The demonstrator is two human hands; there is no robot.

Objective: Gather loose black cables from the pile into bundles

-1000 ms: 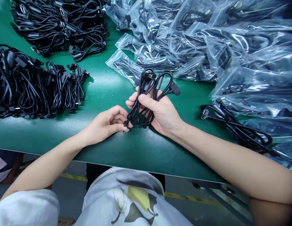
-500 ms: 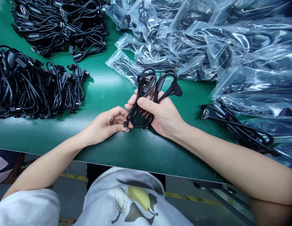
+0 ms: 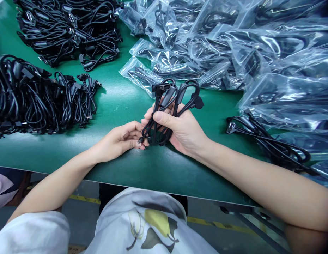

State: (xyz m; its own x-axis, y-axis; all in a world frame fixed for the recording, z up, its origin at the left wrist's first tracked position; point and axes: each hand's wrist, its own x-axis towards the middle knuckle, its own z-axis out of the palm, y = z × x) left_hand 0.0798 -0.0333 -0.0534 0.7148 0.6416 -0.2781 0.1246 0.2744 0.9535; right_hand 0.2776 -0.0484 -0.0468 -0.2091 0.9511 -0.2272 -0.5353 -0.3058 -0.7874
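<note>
A coiled black cable bundle (image 3: 177,95) is gripped by my right hand (image 3: 185,130), its thumb laid across the loops. At the lower left of this bundle, my left hand (image 3: 124,140) pinches a small cable connector (image 3: 140,140) between thumb and fingers. A flat black plug (image 3: 198,101) sticks out on the bundle's right side, and another connector (image 3: 162,86) sits at its top left. Both hands are just above the green table (image 3: 116,173), near its middle.
Piles of coiled black cables lie at the back left (image 3: 71,31) and left (image 3: 34,98). Clear plastic bags (image 3: 206,49) holding cables cover the back and right. A loose cable bundle (image 3: 269,141) rests at the right. The table's front edge (image 3: 153,190) runs before my body.
The connector at the bundle's top left has turned slightly, and the bundle has shifted a little in my right hand. Both hands keep their hold.
</note>
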